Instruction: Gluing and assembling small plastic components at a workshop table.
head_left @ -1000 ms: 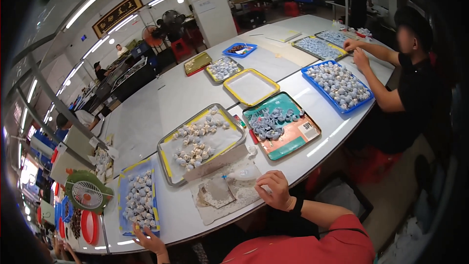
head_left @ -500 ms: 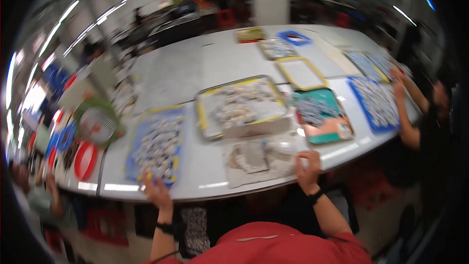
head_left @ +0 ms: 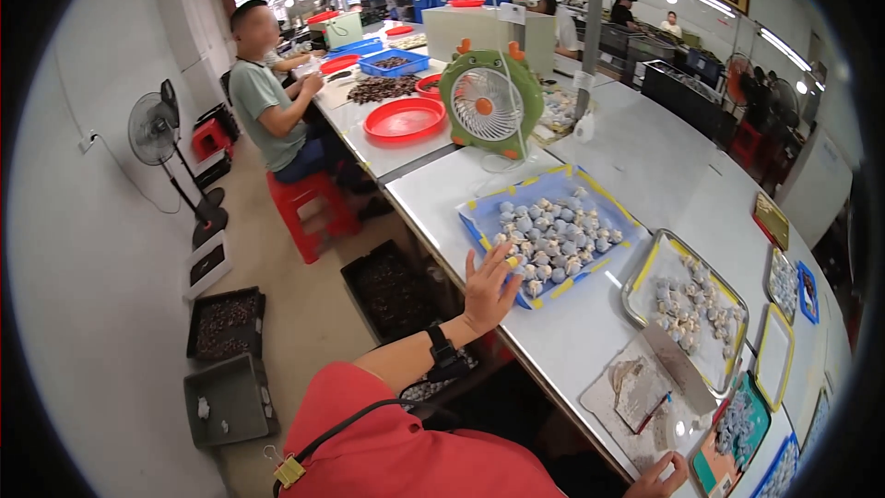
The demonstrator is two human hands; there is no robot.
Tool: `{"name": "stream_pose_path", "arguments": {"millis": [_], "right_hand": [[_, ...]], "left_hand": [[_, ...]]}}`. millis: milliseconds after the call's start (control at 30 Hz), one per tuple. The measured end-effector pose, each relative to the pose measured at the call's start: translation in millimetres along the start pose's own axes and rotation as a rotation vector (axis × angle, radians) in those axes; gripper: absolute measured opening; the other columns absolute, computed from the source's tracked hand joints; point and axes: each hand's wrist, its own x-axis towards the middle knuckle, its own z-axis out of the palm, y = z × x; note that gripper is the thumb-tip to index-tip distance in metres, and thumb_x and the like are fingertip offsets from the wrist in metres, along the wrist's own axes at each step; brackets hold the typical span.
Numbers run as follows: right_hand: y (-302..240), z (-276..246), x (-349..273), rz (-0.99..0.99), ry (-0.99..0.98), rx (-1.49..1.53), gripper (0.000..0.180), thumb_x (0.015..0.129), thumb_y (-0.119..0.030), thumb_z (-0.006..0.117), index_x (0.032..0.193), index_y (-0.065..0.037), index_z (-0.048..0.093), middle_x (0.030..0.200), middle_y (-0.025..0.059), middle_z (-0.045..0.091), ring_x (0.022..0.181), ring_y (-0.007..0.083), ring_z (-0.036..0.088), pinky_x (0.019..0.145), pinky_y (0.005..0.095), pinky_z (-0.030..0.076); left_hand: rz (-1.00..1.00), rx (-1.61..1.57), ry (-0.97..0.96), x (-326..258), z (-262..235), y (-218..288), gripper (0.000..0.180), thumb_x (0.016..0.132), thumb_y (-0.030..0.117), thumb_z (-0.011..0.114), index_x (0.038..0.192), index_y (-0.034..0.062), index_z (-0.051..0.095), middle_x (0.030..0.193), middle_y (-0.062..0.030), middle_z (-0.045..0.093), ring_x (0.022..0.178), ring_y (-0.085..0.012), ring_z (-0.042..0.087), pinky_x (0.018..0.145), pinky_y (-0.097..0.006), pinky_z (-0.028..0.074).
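My left hand (head_left: 490,295) is open, its fingers spread at the near edge of a blue tray (head_left: 477,219) with yellow strips on its rim. Small rounded grey-blue and cream pieces (head_left: 556,238) fill much of that tray. A touch of yellow shows by a fingertip; I cannot tell whether it is on the finger or the tray. At the lower edge my right hand (head_left: 660,478) has curled fingers; what they hold, if anything, is hidden. It is nearest to a pale board (head_left: 613,403) with a thin dark tool (head_left: 653,413) on it.
Right of the blue tray lies a metal-rimmed tray (head_left: 636,288) of similar pieces, then a teal tray (head_left: 761,406). A green fan (head_left: 493,103) and a red round tray (head_left: 404,120) stand farther left. A person (head_left: 267,101) sits on a red stool (head_left: 309,207); dark crates (head_left: 226,397) are on the floor.
The view has swung left, bringing the seated person, the floor and the crates into sight. My left hand stays by the blue tray's near edge; my right hand remains near the board.
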Motion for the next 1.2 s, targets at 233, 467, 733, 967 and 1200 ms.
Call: {"name": "stream_pose_path", "arguments": {"millis": [233,467,733,967,1200], "right_hand": [[-103.4,-13.8,14.2,-0.231,0.349,-0.224,0.019,0.082,-0.017,0.061,0.072,-0.001,0.058,0.074,0.0149,0.056,0.063,0.0267,0.052,0.058,0.0383,0.043],[-104.8,-10.7,15.6,-0.230,0.287,-0.207,0.018,0.083,-0.016,0.058,0.076,0.000,0.057,0.076,0.0152,0.056,0.069,0.0287,0.052,0.064,0.0389,0.042],[-76.1,-2.2,16.6,-0.217,0.242,-0.200,0.017,0.084,-0.016,0.055,0.080,0.001,0.056,0.079,0.0155,0.055,0.074,0.0306,0.052,0.070,0.0394,0.041],[-93.3,-5.9,16.8,-0.491,0.463,0.198,0.021,0.085,-0.018,0.056,0.075,0.000,0.051,0.071,0.0124,0.049,0.068,0.0289,0.048,0.065,0.0395,0.040],[-119.2,-17.5,18.7,-0.266,0.332,-0.292,0.023,0.083,-0.012,0.059,0.069,-0.002,0.044,0.067,0.0106,0.044,0.065,0.0277,0.044,0.061,0.0381,0.037]], "left_hand": [[-0.022,-0.015,-0.014,2.7,9.0,5.6,0.021,0.080,0.016,0.057,0.099,0.0076,0.059,0.121,-0.0102,0.051,0.113,-0.0274,0.047,0.100,-0.047,0.019],[-0.037,0.010,-0.029,5.2,5.6,3.9,0.021,0.080,0.015,0.057,0.099,0.0069,0.059,0.120,-0.0106,0.052,0.113,-0.0275,0.047,0.101,-0.045,0.019],[-0.059,-0.006,-0.049,4.3,3.9,1.5,0.021,0.081,0.015,0.056,0.099,0.0068,0.058,0.119,-0.0109,0.052,0.113,-0.0269,0.047,0.101,-0.045,0.018],[-0.057,-0.021,-0.052,3.7,8.4,1.8,0.021,0.081,0.016,0.056,0.099,0.0065,0.059,0.119,-0.0107,0.052,0.112,-0.0264,0.048,0.101,-0.045,0.017],[-0.046,-0.011,-0.057,4.6,6.1,3.0,0.020,0.080,0.016,0.057,0.098,0.0067,0.060,0.118,-0.0102,0.053,0.111,-0.0263,0.049,0.101,-0.045,0.019]]}}
